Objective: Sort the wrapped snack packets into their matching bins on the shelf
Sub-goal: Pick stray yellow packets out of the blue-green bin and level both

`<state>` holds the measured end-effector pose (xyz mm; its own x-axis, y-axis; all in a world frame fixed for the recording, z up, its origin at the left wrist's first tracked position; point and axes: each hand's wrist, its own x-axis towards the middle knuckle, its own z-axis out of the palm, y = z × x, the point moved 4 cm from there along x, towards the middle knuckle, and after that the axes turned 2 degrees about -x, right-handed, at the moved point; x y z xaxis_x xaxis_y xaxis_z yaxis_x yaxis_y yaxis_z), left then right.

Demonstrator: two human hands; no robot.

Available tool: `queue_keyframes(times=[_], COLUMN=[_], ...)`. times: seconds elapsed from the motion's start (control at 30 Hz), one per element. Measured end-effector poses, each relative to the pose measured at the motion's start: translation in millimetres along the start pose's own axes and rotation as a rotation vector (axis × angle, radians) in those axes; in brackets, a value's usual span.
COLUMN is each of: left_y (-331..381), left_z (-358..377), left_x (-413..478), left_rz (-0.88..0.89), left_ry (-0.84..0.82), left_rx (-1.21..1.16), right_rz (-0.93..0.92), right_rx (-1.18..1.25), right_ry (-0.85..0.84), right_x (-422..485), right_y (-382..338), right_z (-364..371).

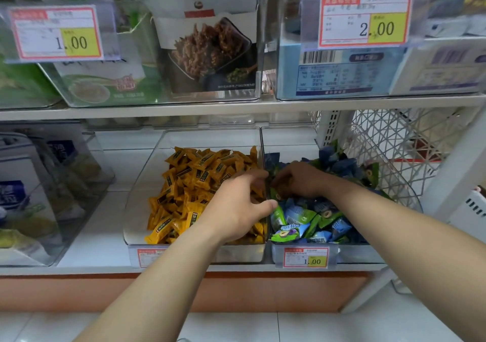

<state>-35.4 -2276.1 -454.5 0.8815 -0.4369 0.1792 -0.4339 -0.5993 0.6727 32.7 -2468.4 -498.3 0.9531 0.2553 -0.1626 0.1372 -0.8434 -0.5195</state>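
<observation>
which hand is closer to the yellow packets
Left. The left hand is right over the yellow packets, fingertips at their right edge. The right hand is further right, in the blue and green packets of the next bin.

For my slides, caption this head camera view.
Left hand and right hand reach to the divider between the yellow-packet bin and the blue-and-green-packet bin.
</observation>
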Motion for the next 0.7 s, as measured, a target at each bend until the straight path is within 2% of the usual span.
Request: queue_keyframes(times=[0.17, 0.33, 0.53, 0.6, 0.7], left_y=[-2.0, 1.5, 41.4, 53.0, 58.1], left_z=[-1.7, -1.6, 0.5, 12.5, 27.5], left_x=[1.1, 3.7, 6.0, 8.2, 15.4], left_rz=[-0.017, -0.049, 0.033, 0.044, 0.035], left_ry=[0.013, 0.038, 0.307, 0.265, 0.185], left_rx=[-0.012, 0.004, 0.265, 0.205, -0.025], right_rz=[-0.010, 0.032, 0.116, 0.095, 0.081], right_rx=[0.158, 0.593, 1.023, 1.131, 1.214], right_ry=[0.190, 0.389, 0.436, 0.413, 0.412], right_x=[-15.6, -48.0, -81.3, -89.6, -96.1], right_y=[-1.7, -0.5, -12.6, -20.9, -26.9], right_z=[-35.0, -62.4, -57.0, -50.8, -46.8])
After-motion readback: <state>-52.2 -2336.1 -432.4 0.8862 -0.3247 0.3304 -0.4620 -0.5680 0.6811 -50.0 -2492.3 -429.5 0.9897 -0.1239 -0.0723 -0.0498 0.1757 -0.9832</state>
